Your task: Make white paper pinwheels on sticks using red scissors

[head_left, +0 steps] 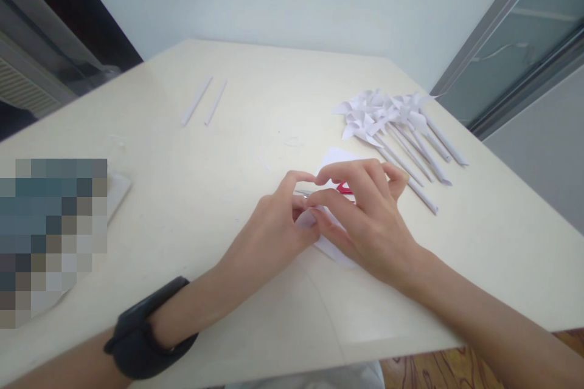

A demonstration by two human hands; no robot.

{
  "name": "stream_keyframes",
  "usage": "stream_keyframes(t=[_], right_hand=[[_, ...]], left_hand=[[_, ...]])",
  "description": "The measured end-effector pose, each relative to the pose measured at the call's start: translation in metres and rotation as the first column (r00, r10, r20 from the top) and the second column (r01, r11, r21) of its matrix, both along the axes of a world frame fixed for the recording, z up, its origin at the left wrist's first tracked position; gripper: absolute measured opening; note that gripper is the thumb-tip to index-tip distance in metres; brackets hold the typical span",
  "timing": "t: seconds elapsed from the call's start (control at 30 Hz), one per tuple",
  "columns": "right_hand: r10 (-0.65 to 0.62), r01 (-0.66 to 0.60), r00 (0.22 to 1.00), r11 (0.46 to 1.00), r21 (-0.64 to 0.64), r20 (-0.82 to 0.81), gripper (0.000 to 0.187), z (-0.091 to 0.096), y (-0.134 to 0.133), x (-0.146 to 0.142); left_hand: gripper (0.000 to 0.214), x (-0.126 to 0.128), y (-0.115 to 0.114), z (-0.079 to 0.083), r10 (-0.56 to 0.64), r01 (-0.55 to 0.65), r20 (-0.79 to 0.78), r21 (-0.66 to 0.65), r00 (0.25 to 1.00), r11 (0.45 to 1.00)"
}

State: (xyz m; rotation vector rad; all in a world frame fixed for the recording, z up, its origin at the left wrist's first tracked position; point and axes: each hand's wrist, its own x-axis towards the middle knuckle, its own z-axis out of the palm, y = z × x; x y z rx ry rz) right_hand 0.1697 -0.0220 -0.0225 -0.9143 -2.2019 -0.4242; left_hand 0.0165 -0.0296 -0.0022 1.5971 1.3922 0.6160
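Observation:
My left hand (278, 225) and my right hand (365, 213) meet over a white sheet of paper (335, 158) lying on the cream table (255, 103). Both hands have fingers curled and pinch the paper's folded edge between thumb and fingertips. A red-handled tool (345, 189), likely scissors, shows partly under my right fingers; most of it is hidden. A black watch (146, 328) sits on my left wrist.
Several white paper pinwheels on rolled paper sticks (396, 127) lie to the right. Two rolled paper sticks (205, 100) lie at the far left-centre. A blurred-out patch (52, 237) covers something at the left edge. The table's near edge runs along the bottom.

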Motion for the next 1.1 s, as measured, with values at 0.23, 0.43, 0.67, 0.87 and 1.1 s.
stream_keyframes(t=[0.23, 0.43, 0.67, 0.87, 1.1], right_hand=[[0.036, -0.037, 0.999, 0.990, 0.135, 0.012, 0.026, 0.004, 0.000, 0.014], [0.126, -0.151, 0.974, 0.980, 0.126, 0.191, 0.018, 0.006, 0.007, 0.027], [0.108, -0.121, 0.988, 0.985, 0.123, 0.110, 0.017, 0.006, 0.005, 0.025], [0.093, -0.103, 0.994, 0.978, 0.184, 0.065, 0.015, 0.007, 0.004, 0.021], [0.135, -0.184, 0.958, 0.966, 0.182, 0.252, 0.015, 0.008, 0.008, 0.028]], left_hand=[[0.046, -0.007, 0.006, -0.012, 0.065, -0.050, 0.272, -0.061, 0.960, 0.997], [0.051, -0.009, 0.007, -0.002, 0.124, -0.040, 0.350, -0.236, 0.929, 0.971], [0.045, -0.011, 0.005, -0.010, 0.116, -0.051, 0.423, -0.161, 0.899, 0.986], [0.039, -0.008, 0.001, -0.012, 0.111, -0.086, 0.432, -0.076, 0.895, 0.993], [0.032, -0.006, -0.003, -0.012, 0.085, -0.068, 0.466, -0.052, 0.881, 0.996]])
